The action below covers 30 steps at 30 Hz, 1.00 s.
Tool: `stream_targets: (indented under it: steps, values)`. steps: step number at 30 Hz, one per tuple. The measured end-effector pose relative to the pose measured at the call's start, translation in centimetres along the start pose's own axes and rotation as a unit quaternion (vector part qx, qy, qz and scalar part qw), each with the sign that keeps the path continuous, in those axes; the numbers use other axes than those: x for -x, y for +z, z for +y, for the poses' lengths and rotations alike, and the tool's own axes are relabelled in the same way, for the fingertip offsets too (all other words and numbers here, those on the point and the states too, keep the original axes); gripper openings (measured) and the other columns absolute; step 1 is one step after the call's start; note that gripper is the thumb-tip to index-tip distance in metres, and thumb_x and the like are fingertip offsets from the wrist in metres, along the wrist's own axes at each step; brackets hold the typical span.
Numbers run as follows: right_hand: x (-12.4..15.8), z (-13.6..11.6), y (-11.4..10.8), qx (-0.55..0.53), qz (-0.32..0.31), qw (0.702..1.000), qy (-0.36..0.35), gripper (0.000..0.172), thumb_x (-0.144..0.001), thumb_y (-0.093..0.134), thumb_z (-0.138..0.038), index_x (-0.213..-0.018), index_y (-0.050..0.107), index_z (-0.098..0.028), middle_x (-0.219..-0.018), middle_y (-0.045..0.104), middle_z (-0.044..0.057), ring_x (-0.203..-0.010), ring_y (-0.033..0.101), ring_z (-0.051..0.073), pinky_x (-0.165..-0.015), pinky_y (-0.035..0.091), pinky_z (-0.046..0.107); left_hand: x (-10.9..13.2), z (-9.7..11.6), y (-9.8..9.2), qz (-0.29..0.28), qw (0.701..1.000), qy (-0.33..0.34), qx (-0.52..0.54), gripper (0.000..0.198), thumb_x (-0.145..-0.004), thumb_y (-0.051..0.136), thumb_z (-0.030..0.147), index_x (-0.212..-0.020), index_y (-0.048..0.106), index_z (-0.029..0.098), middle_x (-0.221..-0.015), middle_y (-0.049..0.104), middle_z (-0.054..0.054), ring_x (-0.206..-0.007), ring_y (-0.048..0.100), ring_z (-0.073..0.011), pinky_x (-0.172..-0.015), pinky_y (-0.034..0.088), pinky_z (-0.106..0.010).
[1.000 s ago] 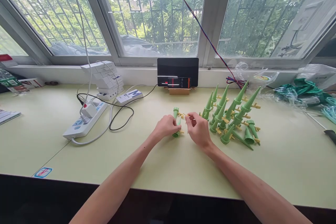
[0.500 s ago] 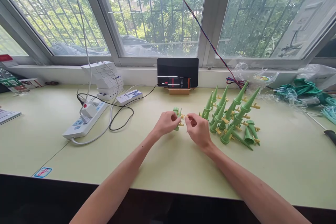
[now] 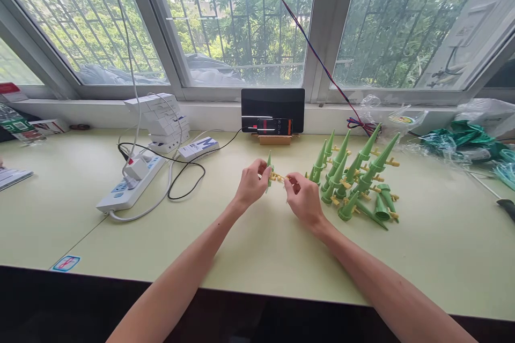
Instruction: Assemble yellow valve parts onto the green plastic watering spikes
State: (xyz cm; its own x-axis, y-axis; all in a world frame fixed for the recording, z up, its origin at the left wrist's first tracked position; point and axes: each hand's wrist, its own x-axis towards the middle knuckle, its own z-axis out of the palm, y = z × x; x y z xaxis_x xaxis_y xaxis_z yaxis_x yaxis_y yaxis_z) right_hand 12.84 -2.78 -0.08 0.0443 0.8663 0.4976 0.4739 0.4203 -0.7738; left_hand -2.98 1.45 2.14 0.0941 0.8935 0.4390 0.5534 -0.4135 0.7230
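My left hand (image 3: 253,182) is closed on a green plant watering spike (image 3: 269,158), its narrow tip pointing up past the fingers. Yellow valve pieces (image 3: 276,177) stick out from the spike toward the right. With thumb and forefinger, my right hand (image 3: 302,197) pinches the outer end of the yellow part; the fingers partly hide it. Just right of that hand stands a cluster of similar green spikes (image 3: 337,172) with yellow valves. A few spikes lie on their sides, among them a tipped one (image 3: 381,208) showing its open end.
A white power strip (image 3: 132,185) with cables lies at left, near stacked white boxes (image 3: 163,118). At the back, a phone (image 3: 274,127) leans before a dark tablet (image 3: 272,103). Plastic bags (image 3: 462,142) and a screwdriver-like tool (image 3: 505,206) are at right.
My left hand has turned and risen slightly, so the spike now points more upright. The yellow part now spans between both hands. My right hand has barely moved.
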Motion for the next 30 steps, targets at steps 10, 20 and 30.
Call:
stream_targets:
  steps: [10,20,30]
  values:
    - [0.10,0.21,0.17,0.002,-0.027,1.000,-0.007,0.017,-0.093,0.048,-0.031,-0.087,0.058,-0.019,-0.073,0.063,0.002,-0.051,0.053,0.013,-0.057,0.043,0.026,0.05,0.26,0.13,0.013,1.000,0.015,0.008,0.016,-0.088,0.054,0.034,-0.079,0.052,0.021,-0.072,0.066,-0.001,-0.067,0.064,-0.0150,-0.053,0.045,-0.023]
    - [0.11,-0.23,0.07,0.005,-0.033,0.999,-0.006,0.017,-0.093,0.049,-0.031,-0.087,0.060,-0.018,-0.072,0.063,0.002,-0.051,0.053,0.013,-0.056,0.043,0.026,0.16,0.33,0.01,0.018,1.000,0.016,-0.002,0.018,-0.088,0.055,0.036,-0.079,0.052,0.021,-0.073,0.066,-0.001,-0.069,0.064,-0.0150,-0.055,0.046,-0.024]
    - [0.10,-0.17,0.14,-0.020,-0.058,0.998,0.002,0.020,-0.095,0.048,-0.033,-0.088,0.061,-0.018,-0.077,0.065,0.003,-0.052,0.056,0.013,-0.057,0.044,0.025,0.51,0.86,0.09,-0.006,1.000,0.020,0.017,0.017,-0.087,0.057,0.035,-0.080,0.052,0.021,-0.075,0.067,-0.001,-0.071,0.065,-0.0151,-0.057,0.046,-0.024]
